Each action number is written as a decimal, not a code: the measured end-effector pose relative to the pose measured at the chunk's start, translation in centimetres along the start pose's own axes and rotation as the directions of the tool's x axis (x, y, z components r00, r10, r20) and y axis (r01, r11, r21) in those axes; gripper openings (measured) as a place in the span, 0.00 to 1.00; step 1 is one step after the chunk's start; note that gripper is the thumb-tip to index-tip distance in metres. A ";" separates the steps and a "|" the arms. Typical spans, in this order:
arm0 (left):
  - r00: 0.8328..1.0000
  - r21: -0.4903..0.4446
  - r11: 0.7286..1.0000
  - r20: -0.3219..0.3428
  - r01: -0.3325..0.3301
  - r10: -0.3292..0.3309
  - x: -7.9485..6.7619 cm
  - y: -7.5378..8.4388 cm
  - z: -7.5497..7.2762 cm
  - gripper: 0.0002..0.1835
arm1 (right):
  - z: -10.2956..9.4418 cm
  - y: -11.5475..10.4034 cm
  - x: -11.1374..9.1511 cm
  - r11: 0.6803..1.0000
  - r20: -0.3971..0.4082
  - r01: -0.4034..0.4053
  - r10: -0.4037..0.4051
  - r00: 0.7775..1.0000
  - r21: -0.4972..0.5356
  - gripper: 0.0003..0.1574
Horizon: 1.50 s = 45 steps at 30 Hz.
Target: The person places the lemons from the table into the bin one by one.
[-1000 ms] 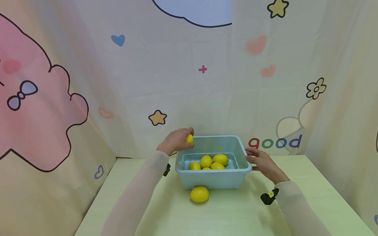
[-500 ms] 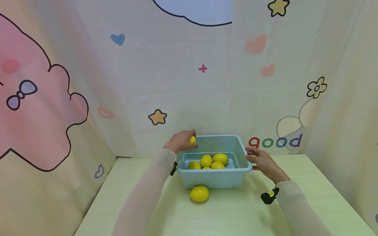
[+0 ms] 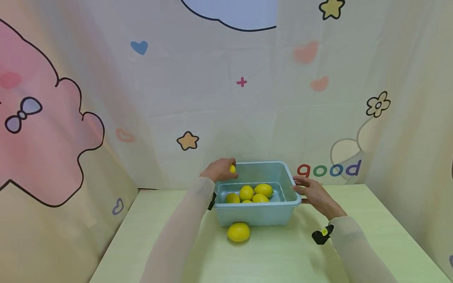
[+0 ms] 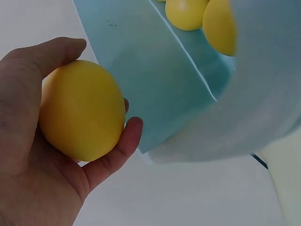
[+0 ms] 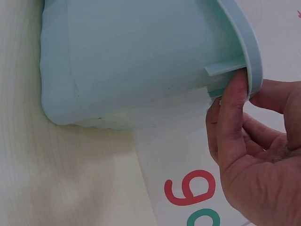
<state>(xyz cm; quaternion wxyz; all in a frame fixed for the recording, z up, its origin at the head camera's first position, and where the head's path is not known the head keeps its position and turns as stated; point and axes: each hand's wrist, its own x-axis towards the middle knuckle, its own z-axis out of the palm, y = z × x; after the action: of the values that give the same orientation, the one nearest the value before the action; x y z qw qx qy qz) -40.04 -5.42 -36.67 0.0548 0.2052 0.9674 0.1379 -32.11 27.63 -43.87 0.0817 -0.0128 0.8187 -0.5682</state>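
A yellow lemon [image 4: 83, 110] is held in my left hand [image 3: 220, 169], thumb and fingers curled round it, over the left rim of a light blue plastic basin [image 3: 255, 214]. Several more lemons [image 3: 263, 190] lie on the basin's floor. My right hand [image 3: 315, 194] pinches the basin's right rim, its thumb on one side and fingers beneath the lip, as the right wrist view shows up close. One lemon [image 3: 238, 232] rests on the table just in front of the basin.
The basin stands on a pale wooden table [image 3: 269, 259], near its back edge. Behind rises a printed curtain [image 3: 212, 98] with stars, hearts and coloured letters, and curtains hang at both sides. Black camera straps [image 3: 323, 235] circle the wrists.
My left hand has moved right and slightly down with its lemon, further over the basin's left side. My right hand keeps its place on the rim, and the other lemons have not moved.
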 end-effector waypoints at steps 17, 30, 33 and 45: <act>0.999 -0.021 0.999 0.045 0.030 -0.029 -0.3 -0.8 0.1 0.22 | 0.3 -0.1 0.4 1.000 0.005 -0.007 0.007 1.000 -0.003 0.39; 0.998 -0.002 0.998 0.008 -0.067 0.067 -1.0 -0.6 -0.1 0.20 | 0.5 -0.2 0.5 1.000 0.015 -0.005 0.005 1.000 0.002 0.38; 0.995 0.010 0.995 -0.010 -0.099 0.099 -1.4 -0.2 0.0 0.19 | 0.3 -0.1 0.3 1.000 0.015 0.000 0.000 1.000 -0.007 0.39; 0.975 0.052 0.978 -0.091 -0.200 0.204 -4.2 1.0 0.2 0.19 | 0.0 -0.1 0.2 1.000 0.010 0.001 -0.001 1.000 0.012 0.40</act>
<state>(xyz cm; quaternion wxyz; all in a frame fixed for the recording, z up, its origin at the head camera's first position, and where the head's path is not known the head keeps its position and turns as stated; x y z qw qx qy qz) -35.77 -6.19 -36.34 -0.0103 0.2968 0.9457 0.1320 -32.32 27.58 -43.75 0.0858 -0.0155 0.8149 -0.5730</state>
